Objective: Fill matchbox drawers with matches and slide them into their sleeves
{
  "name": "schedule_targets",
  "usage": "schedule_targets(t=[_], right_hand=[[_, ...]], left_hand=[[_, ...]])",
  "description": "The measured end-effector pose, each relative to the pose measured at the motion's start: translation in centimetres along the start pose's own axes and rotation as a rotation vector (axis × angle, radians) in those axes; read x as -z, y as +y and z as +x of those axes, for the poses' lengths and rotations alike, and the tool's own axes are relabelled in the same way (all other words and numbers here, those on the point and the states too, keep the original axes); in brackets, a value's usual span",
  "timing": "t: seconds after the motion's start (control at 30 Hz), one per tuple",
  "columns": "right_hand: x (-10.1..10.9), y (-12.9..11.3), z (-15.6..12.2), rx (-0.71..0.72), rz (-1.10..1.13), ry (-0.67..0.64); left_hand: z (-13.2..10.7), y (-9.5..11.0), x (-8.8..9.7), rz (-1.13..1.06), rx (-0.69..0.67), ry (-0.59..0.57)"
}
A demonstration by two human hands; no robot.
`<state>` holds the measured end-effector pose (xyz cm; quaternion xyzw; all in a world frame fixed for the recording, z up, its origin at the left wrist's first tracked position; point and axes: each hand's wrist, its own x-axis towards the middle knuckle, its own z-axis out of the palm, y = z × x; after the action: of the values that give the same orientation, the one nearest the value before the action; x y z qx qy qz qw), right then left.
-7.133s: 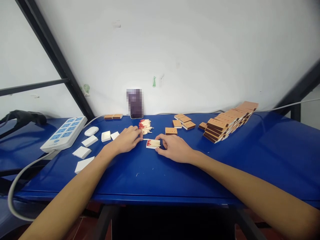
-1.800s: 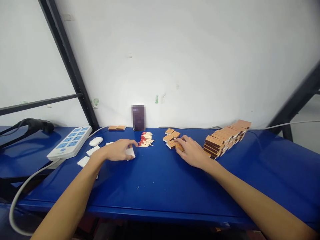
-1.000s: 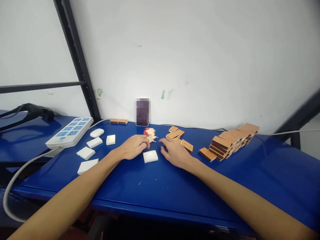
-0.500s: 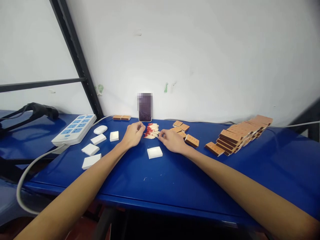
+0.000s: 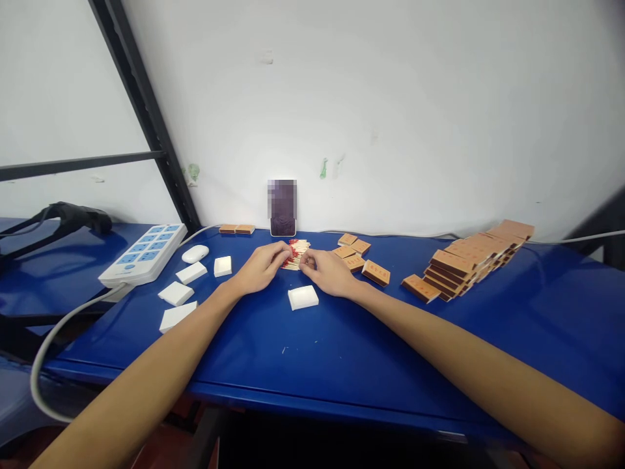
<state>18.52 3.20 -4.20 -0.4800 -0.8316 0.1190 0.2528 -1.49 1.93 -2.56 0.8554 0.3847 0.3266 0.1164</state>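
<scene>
Fingers (image 5: 283, 247) curled in on both sides: the left hand (image 5: 260, 268) at the red heads, the right hand (image 5: 331, 273) by the pale ends, and whether either grips a match, I cannot tell! Between them, mid-frame, lie the matches (image 5: 300, 245), long axes running across, heads pointing left; the hands cover part of the pile. Just below sits a white tray (image 5: 303, 298), lengthwise left to right. Lower left, the left forearm (image 5: 166, 365) hides a corner of a white piece (image 5: 176, 317). The phone (image 5: 283, 221) is pixelated up top. Right of centre, matchboxes (image 5: 375, 272) carry reddish characters, too small to read.
</scene>
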Motion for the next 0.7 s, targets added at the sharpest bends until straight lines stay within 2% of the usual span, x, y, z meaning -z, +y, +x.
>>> schedule_targets(t=[0.17, 0.3, 0.4, 0.7], right_hand=[[-0.11, -0.41, -0.39, -0.013, -0.091, -0.009], [-0.31, -0.16, -0.53, -0.026, -0.091, 0.003], [-0.39, 0.02, -0.54, -0.024, -0.097, 0.007], [-0.13, -0.26, -0.65, -0.023, -0.138, -0.02]], left_hand=[[0.27, 0.09, -0.74, -0.049, -0.067, 0.096], [0.4, 0.05, -0.39, -0.042, -0.107, 0.168], [0.43, 0.2, -0.15, -0.06, -0.09, 0.203], [0.4, 0.48, -0.45, -0.103, -0.037, 0.176]])
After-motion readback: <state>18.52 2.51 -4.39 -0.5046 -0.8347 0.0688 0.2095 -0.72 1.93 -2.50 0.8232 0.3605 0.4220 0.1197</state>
